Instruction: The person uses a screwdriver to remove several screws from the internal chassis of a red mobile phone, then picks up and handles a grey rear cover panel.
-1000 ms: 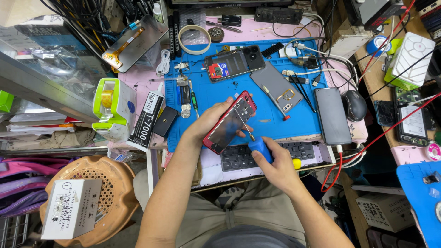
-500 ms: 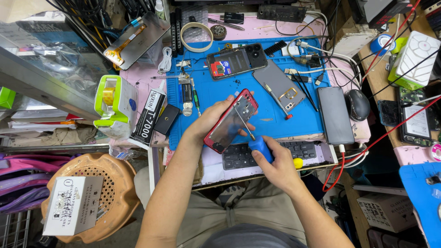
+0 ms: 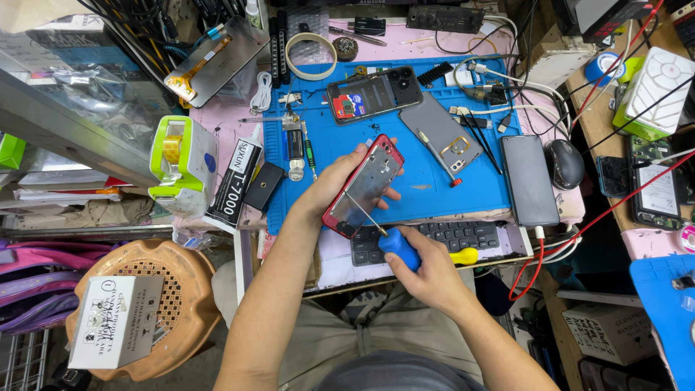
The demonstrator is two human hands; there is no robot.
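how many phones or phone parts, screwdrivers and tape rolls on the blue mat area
phone in hand, opened phone, grey back cover, black phone: 4
screwdrivers, blue-handled, red-tipped: 2
tape roll: 1
total: 7

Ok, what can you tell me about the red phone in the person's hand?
The red phone is an opened phone with a red rim and a grey metal inside where the back cover is missing. It is tilted, its top end pointing up and to the right, held above the blue work mat. The left hand grips it from the side. The thin metal tip of the blue-handled screwdriver in the right hand touches its inside.
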